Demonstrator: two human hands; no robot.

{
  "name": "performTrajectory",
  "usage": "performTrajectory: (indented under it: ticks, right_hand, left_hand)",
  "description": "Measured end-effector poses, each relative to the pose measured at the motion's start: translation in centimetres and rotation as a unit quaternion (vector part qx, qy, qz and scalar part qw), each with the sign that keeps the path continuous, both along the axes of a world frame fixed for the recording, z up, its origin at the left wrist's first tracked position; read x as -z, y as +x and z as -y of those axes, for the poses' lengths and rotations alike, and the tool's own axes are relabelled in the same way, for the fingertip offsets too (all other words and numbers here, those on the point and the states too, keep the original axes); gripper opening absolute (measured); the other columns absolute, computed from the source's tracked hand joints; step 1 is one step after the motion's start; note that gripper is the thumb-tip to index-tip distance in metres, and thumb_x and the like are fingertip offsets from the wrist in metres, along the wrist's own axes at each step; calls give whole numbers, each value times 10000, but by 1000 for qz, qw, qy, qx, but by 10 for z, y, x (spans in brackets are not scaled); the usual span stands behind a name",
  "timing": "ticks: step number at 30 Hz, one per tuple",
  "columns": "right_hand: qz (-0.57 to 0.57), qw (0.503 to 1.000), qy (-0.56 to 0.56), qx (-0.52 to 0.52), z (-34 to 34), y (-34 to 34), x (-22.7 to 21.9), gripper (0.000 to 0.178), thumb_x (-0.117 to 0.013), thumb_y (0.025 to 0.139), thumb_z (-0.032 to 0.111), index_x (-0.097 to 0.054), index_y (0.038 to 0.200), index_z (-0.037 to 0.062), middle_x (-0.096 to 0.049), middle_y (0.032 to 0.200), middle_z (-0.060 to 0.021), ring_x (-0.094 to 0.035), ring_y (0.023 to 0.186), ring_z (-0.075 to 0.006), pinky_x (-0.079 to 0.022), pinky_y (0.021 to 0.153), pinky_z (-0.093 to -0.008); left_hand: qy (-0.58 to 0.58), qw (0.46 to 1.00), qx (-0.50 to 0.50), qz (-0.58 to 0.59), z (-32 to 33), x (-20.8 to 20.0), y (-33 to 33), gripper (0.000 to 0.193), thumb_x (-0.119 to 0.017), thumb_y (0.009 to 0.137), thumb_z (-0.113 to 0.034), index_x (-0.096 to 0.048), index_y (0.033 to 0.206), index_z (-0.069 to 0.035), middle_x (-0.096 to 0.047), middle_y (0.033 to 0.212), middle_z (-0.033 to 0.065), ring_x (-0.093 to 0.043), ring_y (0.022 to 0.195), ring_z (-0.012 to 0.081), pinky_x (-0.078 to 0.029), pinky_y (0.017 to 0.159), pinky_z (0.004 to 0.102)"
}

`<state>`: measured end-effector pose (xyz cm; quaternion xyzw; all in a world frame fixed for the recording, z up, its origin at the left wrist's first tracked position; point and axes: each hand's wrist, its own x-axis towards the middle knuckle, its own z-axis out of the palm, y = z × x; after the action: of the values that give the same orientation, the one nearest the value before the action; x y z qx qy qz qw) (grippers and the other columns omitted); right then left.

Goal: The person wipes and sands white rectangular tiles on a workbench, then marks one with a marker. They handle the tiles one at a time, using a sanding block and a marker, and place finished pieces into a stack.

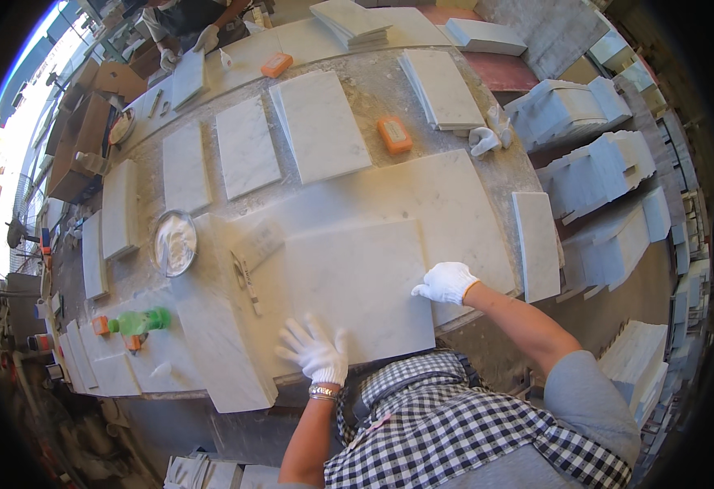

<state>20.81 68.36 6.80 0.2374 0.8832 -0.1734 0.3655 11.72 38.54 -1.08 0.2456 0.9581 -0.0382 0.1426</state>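
A checked apron (446,416) is being worn. At its likely best holds, opposite edges, a seemingly heavy, brittle slab (357,285) on the table (373,98) is being touched by left hand (318,352), fingers spread, and right hand (446,284), fingers curled, grip unclear.

The slab (358,285) looks smooth, matt stone — the gloves (451,284), cloth.

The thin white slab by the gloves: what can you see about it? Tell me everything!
The thin white slab is a flat, rectangular-looking, smooth-looking sheet with faint grey patches, like marble. It appears to lie flat on a larger pale slab, near the checked apron. The gloved left grip spreads at its lower left; the gloved right grip is at its right edge.
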Motion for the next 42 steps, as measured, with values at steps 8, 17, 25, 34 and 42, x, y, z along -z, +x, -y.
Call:
performTrajectory:
  ticks: [8, 17, 25, 34, 42]
  right_hand:
    - [-344, 832, -158, 405, -74, -113, -5, 595, -761, 859, 332, -574, 1282, -42, -685, 1086, -183, -677, 957, -265, -585, 720, -388]
    - [-376, 761, -214, 484, -86, -190, 23, 626, -754, 885, 177, -460, 1357, -111, -613, 1186, -201, -675, 922, -248, -616, 669, -369]
    - [-413, 718, -208, 521, -80, -191, 31, 642, -782, 837, 186, -505, 1321, -133, -599, 1264, -219, -664, 1037, -262, -607, 739, -369]
    - [-441, 542, -367, 613, -84, -192, 36, 589, -730, 895, 95, -454, 1377, -100, -576, 1276, -207, -662, 955, -320, -620, 748, -412]
    - [-473, 495, -296, 665, -60, -207, 29, 706, -800, 851, 187, -439, 1405, -60, -576, 1307, -182, -651, 892, -231, -583, 577, -329]
  left_hand:
    - [-22, 997, -12, 68, -2, -16, -1, 868, -413, 954, -666, -233, 1589, -102, -134, 1634, 268, -74, 1512, 459, 3, 1140, 715]
    - [240, 970, 38, 2, -45, 8, -109, 648, -576, 969, -392, -399, 1474, -26, -384, 1524, 249, -343, 1431, 393, -167, 1199, 580]
    - [207, 975, -40, 73, -111, -10, -175, 721, -485, 998, -478, -324, 1519, -6, -314, 1569, 269, -325, 1456, 357, -155, 1196, 581]
    - [250, 967, -4, 38, -131, -9, -169, 768, -523, 977, -489, -305, 1528, -1, -248, 1601, 265, -146, 1531, 344, -14, 1192, 644]
    - [190, 979, 75, 14, -67, 4, -86, 702, -614, 920, -478, -445, 1459, -60, -309, 1571, 248, -206, 1489, 443, -51, 1157, 712]
